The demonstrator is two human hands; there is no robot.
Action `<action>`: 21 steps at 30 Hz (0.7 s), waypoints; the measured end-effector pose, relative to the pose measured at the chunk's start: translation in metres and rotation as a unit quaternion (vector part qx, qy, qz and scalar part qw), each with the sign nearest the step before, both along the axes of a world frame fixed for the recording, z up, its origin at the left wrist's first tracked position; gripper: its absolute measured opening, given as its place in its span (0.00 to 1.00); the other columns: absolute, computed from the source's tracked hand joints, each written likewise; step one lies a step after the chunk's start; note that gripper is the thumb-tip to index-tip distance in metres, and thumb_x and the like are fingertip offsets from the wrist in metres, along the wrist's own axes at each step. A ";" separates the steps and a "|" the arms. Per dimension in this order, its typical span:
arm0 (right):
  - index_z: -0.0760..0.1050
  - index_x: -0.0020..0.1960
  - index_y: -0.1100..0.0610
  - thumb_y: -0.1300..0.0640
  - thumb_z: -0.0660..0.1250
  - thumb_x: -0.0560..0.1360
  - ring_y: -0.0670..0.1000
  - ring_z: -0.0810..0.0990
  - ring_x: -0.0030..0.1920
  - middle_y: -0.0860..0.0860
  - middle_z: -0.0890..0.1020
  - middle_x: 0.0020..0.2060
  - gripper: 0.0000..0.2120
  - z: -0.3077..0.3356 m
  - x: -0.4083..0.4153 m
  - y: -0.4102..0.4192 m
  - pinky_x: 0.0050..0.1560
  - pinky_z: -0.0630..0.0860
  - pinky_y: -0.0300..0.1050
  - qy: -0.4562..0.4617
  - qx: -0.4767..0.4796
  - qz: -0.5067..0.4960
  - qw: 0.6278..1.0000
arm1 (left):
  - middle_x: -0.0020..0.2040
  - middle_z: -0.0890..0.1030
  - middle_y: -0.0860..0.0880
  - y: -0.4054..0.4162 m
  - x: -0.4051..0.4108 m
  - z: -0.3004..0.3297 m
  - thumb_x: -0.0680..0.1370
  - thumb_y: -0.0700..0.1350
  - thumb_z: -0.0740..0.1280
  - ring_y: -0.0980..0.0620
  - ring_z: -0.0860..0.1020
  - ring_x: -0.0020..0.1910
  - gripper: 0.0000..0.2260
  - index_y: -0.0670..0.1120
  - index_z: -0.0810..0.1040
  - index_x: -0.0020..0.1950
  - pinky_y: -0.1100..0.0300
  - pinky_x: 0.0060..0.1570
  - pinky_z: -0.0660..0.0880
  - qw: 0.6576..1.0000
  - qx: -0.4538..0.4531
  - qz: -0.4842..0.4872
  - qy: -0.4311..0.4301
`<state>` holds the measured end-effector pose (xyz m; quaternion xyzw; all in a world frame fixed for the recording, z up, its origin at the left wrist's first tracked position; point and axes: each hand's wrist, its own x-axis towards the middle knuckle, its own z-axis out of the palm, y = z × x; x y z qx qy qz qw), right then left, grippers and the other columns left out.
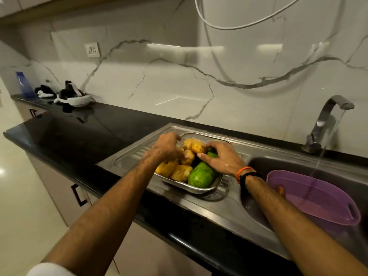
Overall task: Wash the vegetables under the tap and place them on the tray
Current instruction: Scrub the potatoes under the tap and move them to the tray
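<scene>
Head view: wet, firm potatoes (pixel 188 156) in the steel tray (pixel 196 189) are gripped by both hands (pixel 168 145); likely slippery, best grasped mid-body.

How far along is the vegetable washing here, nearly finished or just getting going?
Looks nearly finished. Done: several potatoes and a cucumber sit in the steel tray on the drainboard. In hand: both hands, left and right, are settling vegetables there. Left: the tap runs into a purple basket, where something orange shows.
</scene>
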<state>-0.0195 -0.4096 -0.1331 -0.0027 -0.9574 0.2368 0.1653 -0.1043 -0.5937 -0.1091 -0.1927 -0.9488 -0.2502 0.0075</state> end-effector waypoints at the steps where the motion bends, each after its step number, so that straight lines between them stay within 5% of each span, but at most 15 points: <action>1: 0.77 0.63 0.55 0.40 0.69 0.74 0.53 0.77 0.58 0.53 0.81 0.58 0.25 -0.001 0.000 0.000 0.59 0.73 0.46 0.000 0.004 0.000 1.000 | 0.67 0.77 0.45 -0.001 0.000 -0.002 0.67 0.52 0.80 0.47 0.76 0.63 0.34 0.47 0.73 0.70 0.57 0.55 0.77 1.000 -0.013 0.000 -0.003; 11: 0.76 0.65 0.54 0.44 0.71 0.74 0.52 0.77 0.60 0.52 0.81 0.60 0.23 0.012 0.013 0.014 0.56 0.69 0.41 0.030 -0.031 -0.013 0.999 | 0.68 0.76 0.45 0.015 0.008 0.018 0.70 0.48 0.78 0.47 0.73 0.67 0.29 0.45 0.75 0.69 0.56 0.65 0.70 0.998 0.017 -0.032 0.054; 21: 0.75 0.66 0.54 0.50 0.72 0.74 0.49 0.76 0.62 0.49 0.80 0.60 0.22 0.016 0.065 0.116 0.60 0.69 0.39 0.017 -0.056 -0.109 0.992 | 0.64 0.78 0.48 0.145 0.049 0.016 0.70 0.51 0.78 0.50 0.76 0.63 0.27 0.47 0.76 0.67 0.60 0.61 0.72 0.987 0.059 -0.141 0.058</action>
